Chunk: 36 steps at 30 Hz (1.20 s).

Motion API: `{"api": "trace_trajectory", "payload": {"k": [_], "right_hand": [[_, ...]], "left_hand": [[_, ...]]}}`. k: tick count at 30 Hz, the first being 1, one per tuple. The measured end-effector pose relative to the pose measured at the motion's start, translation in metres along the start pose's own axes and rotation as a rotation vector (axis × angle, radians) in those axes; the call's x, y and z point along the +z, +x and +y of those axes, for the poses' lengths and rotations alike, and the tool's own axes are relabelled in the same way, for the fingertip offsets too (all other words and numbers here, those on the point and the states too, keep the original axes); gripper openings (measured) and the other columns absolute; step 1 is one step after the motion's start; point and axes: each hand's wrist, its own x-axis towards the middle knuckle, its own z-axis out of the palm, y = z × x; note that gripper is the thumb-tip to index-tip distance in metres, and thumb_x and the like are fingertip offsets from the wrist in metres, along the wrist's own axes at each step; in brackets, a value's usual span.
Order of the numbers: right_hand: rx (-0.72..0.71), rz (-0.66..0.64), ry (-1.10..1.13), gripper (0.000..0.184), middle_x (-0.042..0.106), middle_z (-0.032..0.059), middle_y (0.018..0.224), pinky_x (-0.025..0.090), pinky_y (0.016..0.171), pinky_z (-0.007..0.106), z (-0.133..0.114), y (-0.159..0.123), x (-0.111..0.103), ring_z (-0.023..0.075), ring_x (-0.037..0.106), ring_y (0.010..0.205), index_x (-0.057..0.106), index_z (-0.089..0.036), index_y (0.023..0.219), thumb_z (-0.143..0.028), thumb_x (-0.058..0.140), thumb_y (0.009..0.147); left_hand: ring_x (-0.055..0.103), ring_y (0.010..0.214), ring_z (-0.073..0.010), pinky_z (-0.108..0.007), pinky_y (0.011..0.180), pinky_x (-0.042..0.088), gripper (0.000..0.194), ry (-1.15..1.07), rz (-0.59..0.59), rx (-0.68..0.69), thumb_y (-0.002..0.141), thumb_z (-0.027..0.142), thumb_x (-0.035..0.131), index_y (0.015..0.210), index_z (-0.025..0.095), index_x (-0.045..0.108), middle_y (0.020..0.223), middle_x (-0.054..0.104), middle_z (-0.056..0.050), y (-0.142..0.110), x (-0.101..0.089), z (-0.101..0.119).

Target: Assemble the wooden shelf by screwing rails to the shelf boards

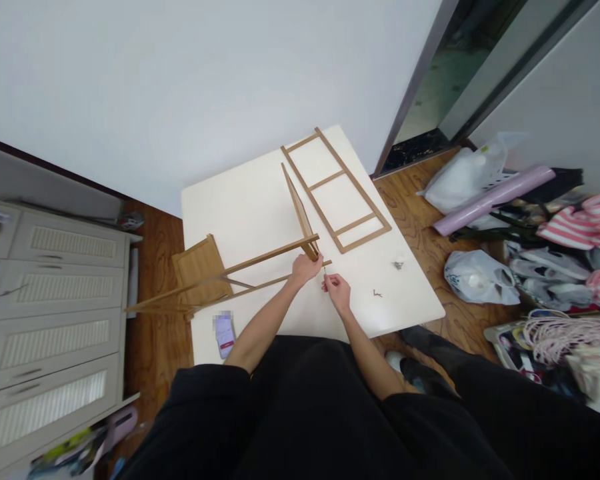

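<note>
A partly joined wooden frame (pixel 267 253) stands on the white table (pixel 240 200), its long rails running out to the left past the table edge. My left hand (pixel 307 268) is closed around the near end of a slatted wooden piece (pixel 297 203), where it meets the rails. Beside it, my right hand (pixel 337 291) pinches a small, thin item at the rail's end, too small to name. A flat wooden ladder-like frame (pixel 347 175) lies at the back right. Wooden panels (pixel 200 270) rest at the left side.
A phone (pixel 225 335) lies near the front left edge. Small metal parts (pixel 399 265) and little tools or keys (pixel 377 293) are on the right. Drawers (pixel 63 280) stand left; bags (pixel 480 277) and boxes crowd the floor at right. Another person's leg (pixel 420 340) shows by the table.
</note>
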Motion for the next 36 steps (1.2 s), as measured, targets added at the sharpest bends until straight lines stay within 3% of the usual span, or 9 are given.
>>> {"api": "trace_trajectory", "payload": {"k": [15,26,36], "right_hand": [[-0.036,0.013,-0.031,0.046,0.074,0.0078,0.071,0.055,0.058,0.03,-0.002,-0.0044,0.0021,0.0172,0.066,0.056,0.061,-0.02,0.077,-0.066,0.061,0.078],[-0.04,0.024,-0.022,0.047,0.074,0.0051,0.07,0.056,0.057,0.029,0.0044,-0.0035,0.0039,0.0171,0.068,0.057,0.061,-0.021,0.078,-0.068,0.061,0.078],[-0.04,0.021,-0.048,0.046,0.075,0.0067,0.075,0.057,0.058,0.029,0.0049,-0.0039,0.0044,0.017,0.069,0.06,0.06,-0.02,0.081,-0.066,0.058,0.08]], "left_hand": [[0.071,0.09,-0.0215,-0.028,0.09,0.049,0.057,-0.035,0.032,0.03,0.1,0.054,0.032,0.094,0.014,0.072,0.075,0.075,-0.01,0.0032,0.0054,-0.0058],[0.071,0.094,-0.0254,-0.033,0.091,0.051,0.054,-0.017,0.025,0.025,0.099,0.054,0.033,0.088,0.018,0.071,0.077,0.074,-0.008,0.0027,0.0049,-0.0048],[0.072,0.093,-0.023,-0.029,0.09,0.05,0.056,-0.011,0.019,0.027,0.099,0.055,0.032,0.095,0.017,0.071,0.074,0.075,-0.007,0.0028,0.0056,-0.007]]}}
